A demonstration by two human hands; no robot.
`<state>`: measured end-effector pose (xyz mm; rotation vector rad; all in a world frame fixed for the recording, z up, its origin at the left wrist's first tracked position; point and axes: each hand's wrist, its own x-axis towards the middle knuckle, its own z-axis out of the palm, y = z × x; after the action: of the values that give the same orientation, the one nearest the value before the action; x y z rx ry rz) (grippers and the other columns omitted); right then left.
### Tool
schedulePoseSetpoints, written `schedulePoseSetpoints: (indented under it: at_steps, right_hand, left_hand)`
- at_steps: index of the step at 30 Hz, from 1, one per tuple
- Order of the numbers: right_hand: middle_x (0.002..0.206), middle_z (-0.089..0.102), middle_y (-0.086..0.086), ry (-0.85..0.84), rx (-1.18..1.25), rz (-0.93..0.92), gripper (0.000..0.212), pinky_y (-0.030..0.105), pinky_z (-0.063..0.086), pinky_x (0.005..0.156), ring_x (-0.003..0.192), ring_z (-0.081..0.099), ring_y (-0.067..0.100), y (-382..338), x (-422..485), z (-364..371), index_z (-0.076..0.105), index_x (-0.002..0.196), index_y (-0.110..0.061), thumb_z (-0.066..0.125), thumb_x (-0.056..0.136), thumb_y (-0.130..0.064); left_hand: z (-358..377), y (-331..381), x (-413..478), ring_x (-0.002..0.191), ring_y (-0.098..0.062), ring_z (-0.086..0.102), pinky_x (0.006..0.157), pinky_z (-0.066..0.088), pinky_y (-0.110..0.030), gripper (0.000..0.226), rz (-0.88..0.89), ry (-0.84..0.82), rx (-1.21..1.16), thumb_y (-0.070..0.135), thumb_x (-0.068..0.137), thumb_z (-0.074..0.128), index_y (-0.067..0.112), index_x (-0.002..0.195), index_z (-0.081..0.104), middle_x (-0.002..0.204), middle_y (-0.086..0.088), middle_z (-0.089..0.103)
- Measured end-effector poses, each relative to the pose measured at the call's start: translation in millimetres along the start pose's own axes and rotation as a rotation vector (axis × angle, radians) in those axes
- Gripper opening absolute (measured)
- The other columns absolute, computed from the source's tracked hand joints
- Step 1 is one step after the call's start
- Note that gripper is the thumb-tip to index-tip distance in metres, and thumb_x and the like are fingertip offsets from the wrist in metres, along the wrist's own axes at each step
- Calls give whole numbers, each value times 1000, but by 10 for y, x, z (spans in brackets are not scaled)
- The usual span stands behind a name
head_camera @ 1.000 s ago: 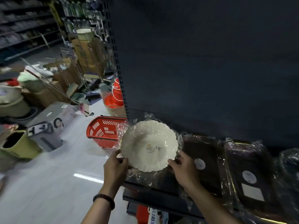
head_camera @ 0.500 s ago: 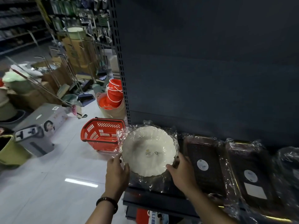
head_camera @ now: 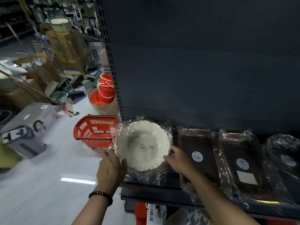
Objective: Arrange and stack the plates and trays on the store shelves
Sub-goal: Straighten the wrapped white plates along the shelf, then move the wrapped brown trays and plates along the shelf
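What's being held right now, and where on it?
The plastic-wrapped white plate, held by its rim: left hand on the near-left edge, right hand on the near-right edge. It sits at the left end of the shelf.

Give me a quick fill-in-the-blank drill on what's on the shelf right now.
1. The white scalloped plate is wrapped in clear ____.
2. The left hand and right hand hold the plate at opposite ____.
3. On the floor left of the plate sits a ____ shopping basket.
4. Right of the plate lie dark wrapped ____.

Missing: plastic; edges; red; trays
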<state>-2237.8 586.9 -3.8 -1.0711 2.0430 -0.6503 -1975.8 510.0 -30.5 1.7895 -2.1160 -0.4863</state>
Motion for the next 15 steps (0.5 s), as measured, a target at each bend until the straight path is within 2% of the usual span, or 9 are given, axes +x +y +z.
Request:
schedulePoseSetpoints:
  at_steps: [1,3,6,8,11,13,15]
  right_hand:
    - [88,66,-8,18,22,2,65,24,48,64,75,63,6,20,-18,-49,46,156,-21,69,97,-35]
    - [96,68,-6,67,76,-4,65,25,47,69,86,65,7,109,-99,-159,44,156,-18,68,99,-36]
    - [93,69,-5,121,138,-28,51,24,47,71,88,68,9,363,-302,-404,54,147,-22,69,99,-34]
    - [90,68,-7,159,161,-23,36,24,50,73,89,70,12,615,-439,-618,64,134,-24,70,98,-31]
    - [84,69,-11,203,158,16,17,20,47,65,79,67,6,1037,-666,-1013,71,115,-30,69,98,-31]
    - [88,74,-11,239,166,51,10,20,48,64,77,68,3,1326,-822,-1282,72,108,-33,69,98,-33]
    - [82,75,-13,282,183,84,6,21,50,65,73,68,0,1628,-956,-1530,73,101,-33,69,97,-36]
  left_hand:
    - [-6,73,-41,84,-46,67,64,54,-44,47,51,40,-34,27,92,78,4,124,51,119,-23,55]
    - [34,270,-185,81,-33,66,61,57,-40,47,186,76,-87,28,92,77,9,126,50,122,-14,54]
    - [128,729,-480,74,-14,61,56,52,-29,35,380,18,-169,30,95,74,19,124,56,113,-1,58]
    - [198,1100,-639,72,-13,60,56,49,-30,21,473,-51,-206,35,98,66,28,117,60,104,6,59]
    - [398,1626,-799,85,-17,65,66,53,-38,14,568,-144,-197,39,95,56,33,106,62,102,10,61]
    - [581,1917,-887,88,-16,65,70,53,-38,9,608,-188,-229,34,95,58,33,104,62,101,12,61]
    - [753,2185,-990,84,-16,65,69,55,-40,6,625,-239,-248,31,96,61,33,102,60,99,12,59]
